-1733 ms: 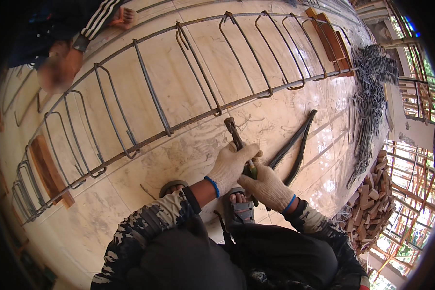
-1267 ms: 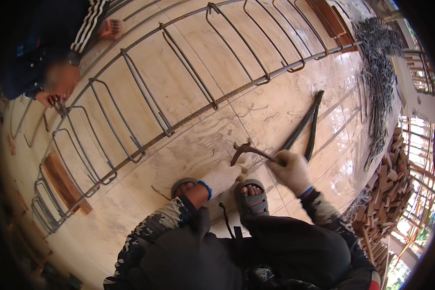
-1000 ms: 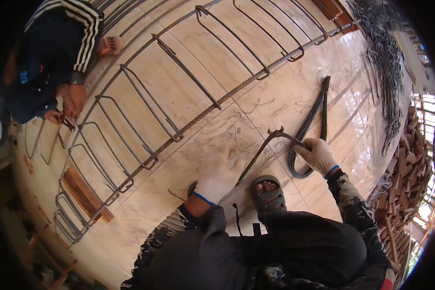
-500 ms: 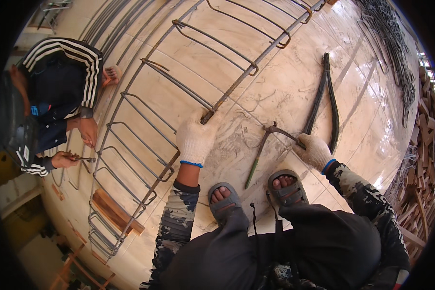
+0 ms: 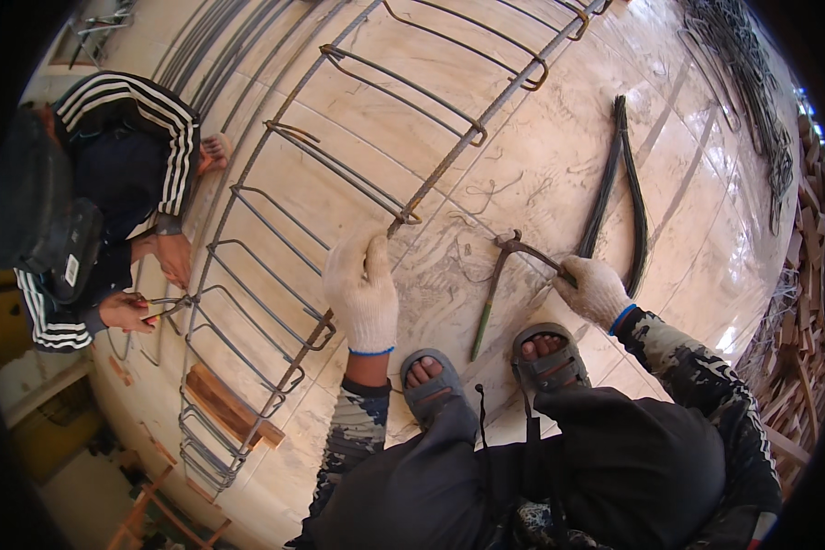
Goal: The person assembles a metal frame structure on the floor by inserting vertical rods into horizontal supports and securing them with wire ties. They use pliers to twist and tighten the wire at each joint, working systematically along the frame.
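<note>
A long rebar cage, made of ribbed bars with bent stirrups, runs diagonally across the left and middle of the view. My left hand, in a white knit glove, is closed over its near-side long bar just below a stirrup; the fingertips are hidden. Also gloved, my right hand grips one handle of a pair of pincers. Their handles are spread wide, and the green-coated one points down toward my feet. The pincers are apart from the cage.
At the left a co-worker holds a hand tool against the cage's far bar. A folded bundle of tie wire lies on the tiled floor. A wood block sits under the cage. Wood scraps pile up at the right.
My left hand has slid a little down and left along the bar. My right hand keeps its hold on the pincers. The co-worker's tool has come closer to the cage.
</note>
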Available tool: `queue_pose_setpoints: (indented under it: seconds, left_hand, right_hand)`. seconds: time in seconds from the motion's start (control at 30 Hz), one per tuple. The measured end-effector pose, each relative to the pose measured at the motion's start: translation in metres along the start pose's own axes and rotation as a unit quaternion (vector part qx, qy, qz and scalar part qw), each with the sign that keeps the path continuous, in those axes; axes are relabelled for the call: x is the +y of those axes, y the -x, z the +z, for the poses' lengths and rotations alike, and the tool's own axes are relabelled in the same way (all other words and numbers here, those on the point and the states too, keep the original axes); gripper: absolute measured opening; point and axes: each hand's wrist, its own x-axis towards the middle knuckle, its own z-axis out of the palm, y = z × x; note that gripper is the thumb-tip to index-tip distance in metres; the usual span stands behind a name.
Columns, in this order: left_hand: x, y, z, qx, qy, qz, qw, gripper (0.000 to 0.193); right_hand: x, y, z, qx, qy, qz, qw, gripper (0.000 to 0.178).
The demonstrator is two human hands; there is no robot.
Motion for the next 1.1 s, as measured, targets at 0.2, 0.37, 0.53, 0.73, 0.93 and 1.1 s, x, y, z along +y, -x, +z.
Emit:
queue_pose_setpoints:
  seconds: [0.2,0.37,0.53,0.73,0.93,1.1]
  left_hand:
    - [0.013,0.005,0.012,0.034,-0.191,0.077,0.978,0.039]
    - [0.01,-0.01,0.013,-0.076,-0.093,-0.049,0.992,0.04]
    - [0.016,-0.026,0.014,-0.111,-0.117,-0.071,0.984,0.042]
    - [0.006,-0.026,0.039,-0.076,-0.266,-0.042,0.96,0.046]
    - [0.01,-0.026,0.042,-0.107,-0.236,-0.096,0.961,0.049]
    - [0.015,-0.026,0.042,-0.121,-0.267,-0.092,0.952,0.054]
  right_hand:
    - [-0.005,-0.005,-0.003,-0.022,0.059,0.001,0.998,0.032]
    - [-0.033,-0.009,-0.016,-0.075,0.159,-0.016,0.984,0.031]
    - [-0.047,-0.01,-0.025,-0.116,0.178,-0.054,0.976,0.029]
    - [-0.038,-0.021,-0.006,-0.088,0.161,-0.076,0.98,0.028]
    - [-0.031,-0.024,-0.001,-0.08,0.158,-0.084,0.981,0.029]
    - [-0.034,-0.023,-0.006,-0.085,0.16,-0.066,0.981,0.031]
